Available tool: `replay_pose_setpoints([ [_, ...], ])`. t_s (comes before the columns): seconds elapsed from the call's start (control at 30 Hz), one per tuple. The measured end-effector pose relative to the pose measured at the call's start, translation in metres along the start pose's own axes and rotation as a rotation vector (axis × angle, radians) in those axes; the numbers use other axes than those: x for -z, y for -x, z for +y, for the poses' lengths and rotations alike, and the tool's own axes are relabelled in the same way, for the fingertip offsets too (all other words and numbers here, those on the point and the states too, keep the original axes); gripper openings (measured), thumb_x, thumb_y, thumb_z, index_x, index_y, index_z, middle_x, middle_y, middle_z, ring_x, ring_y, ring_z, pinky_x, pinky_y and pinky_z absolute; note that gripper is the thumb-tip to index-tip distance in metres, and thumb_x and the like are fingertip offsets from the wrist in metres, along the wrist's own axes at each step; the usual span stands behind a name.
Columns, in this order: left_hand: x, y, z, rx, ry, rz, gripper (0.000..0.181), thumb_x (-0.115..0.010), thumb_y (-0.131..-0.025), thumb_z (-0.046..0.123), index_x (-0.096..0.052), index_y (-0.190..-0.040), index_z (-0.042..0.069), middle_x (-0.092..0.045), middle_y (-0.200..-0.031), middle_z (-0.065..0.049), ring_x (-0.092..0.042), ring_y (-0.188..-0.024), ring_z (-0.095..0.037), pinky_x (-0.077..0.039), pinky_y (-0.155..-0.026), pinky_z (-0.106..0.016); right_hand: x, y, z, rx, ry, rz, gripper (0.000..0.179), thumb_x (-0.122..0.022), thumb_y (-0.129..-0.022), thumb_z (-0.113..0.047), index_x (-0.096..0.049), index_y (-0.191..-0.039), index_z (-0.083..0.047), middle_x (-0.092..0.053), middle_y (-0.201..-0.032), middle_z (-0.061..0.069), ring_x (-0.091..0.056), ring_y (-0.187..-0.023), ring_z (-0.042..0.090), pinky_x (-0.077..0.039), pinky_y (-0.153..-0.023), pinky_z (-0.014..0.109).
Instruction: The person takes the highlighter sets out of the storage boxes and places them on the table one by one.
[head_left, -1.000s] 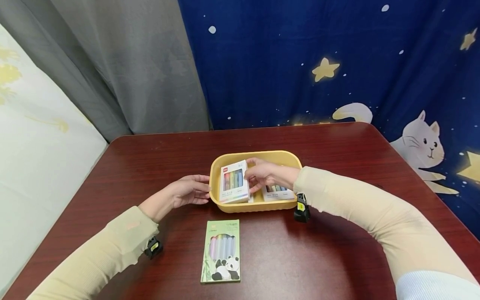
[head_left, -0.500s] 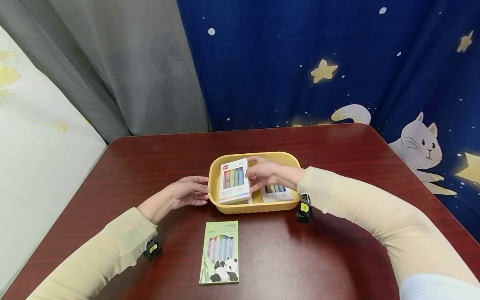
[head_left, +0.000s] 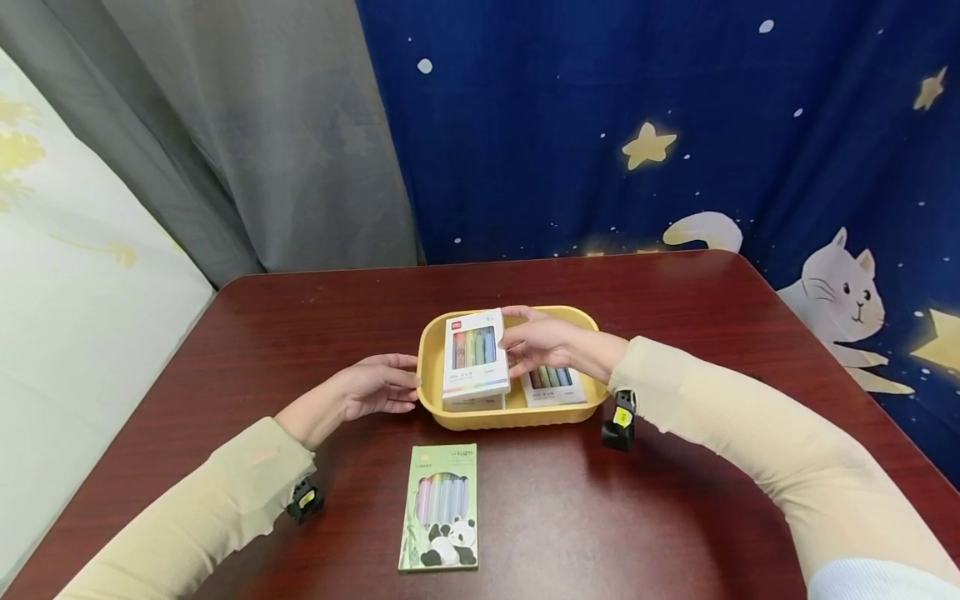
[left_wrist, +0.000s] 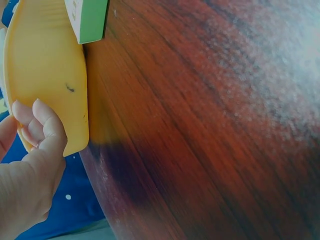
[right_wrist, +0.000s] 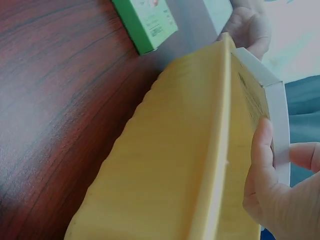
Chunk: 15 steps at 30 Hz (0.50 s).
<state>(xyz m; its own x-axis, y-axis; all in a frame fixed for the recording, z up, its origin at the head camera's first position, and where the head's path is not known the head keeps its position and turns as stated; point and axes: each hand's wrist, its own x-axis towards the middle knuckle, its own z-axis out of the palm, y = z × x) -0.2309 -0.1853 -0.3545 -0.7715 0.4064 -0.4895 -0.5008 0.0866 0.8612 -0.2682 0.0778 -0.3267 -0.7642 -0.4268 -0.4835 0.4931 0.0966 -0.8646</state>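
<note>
In the head view my right hand (head_left: pixel 543 337) pinches the right edge of a white box of coloured markers (head_left: pixel 477 377), its thumb on one side and fingers on the other. This box is tilted, held over the left half of a yellow basket (head_left: pixel 480 420). Under it shows the lower end of another white box (head_left: pixel 476 403), mostly hidden. A similar white box (head_left: pixel 555 394) lies in the basket's right half, partly behind my right hand. My left hand (head_left: pixel 381 385) holds the basket's left end, fingertips and thumb at the rim in the left wrist view.
A green panda-print box of pens (head_left: pixel 438 508) lies on the dark red table (head_left: pixel 600 517) in front of the basket. Grey and blue curtains hang behind the table's far edge, with a white panel at left.
My right hand has raised the white marker box and shifted it slightly right and away, uncovering more of the box below. My left hand stays at the basket's end.
</note>
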Motion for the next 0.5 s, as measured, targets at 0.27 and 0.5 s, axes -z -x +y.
replay_pose_setpoints([
  [0.27, 0.001, -0.001, -0.001, -0.001, -0.004, -0.004, 0.044, -0.049, -0.088, 0.0, -0.032, -0.129, -0.003, -0.059, -0.076, -0.002, -0.059, -0.069, -0.011, -0.053, -0.068, -0.027, 0.006, 0.017, -0.004, 0.081, -0.012, -0.058, 0.073, -0.046, -0.082, 0.008, -0.016, -0.144, -0.017, -0.049, -0.112, 0.019, -0.059, -0.077, 0.02, -0.054, -0.055, 0.031],
  [0.5, 0.001, -0.001, -0.001, -0.004, -0.005, -0.001, 0.044, -0.049, -0.088, 0.0, -0.032, -0.129, -0.003, -0.059, -0.076, -0.001, -0.059, -0.069, -0.01, -0.053, -0.068, -0.027, 0.006, 0.032, -0.008, 0.114, -0.04, -0.093, 0.073, -0.046, -0.083, 0.008, -0.015, -0.145, -0.016, -0.048, -0.114, 0.018, -0.059, -0.078, 0.019, -0.054, -0.056, 0.032],
])
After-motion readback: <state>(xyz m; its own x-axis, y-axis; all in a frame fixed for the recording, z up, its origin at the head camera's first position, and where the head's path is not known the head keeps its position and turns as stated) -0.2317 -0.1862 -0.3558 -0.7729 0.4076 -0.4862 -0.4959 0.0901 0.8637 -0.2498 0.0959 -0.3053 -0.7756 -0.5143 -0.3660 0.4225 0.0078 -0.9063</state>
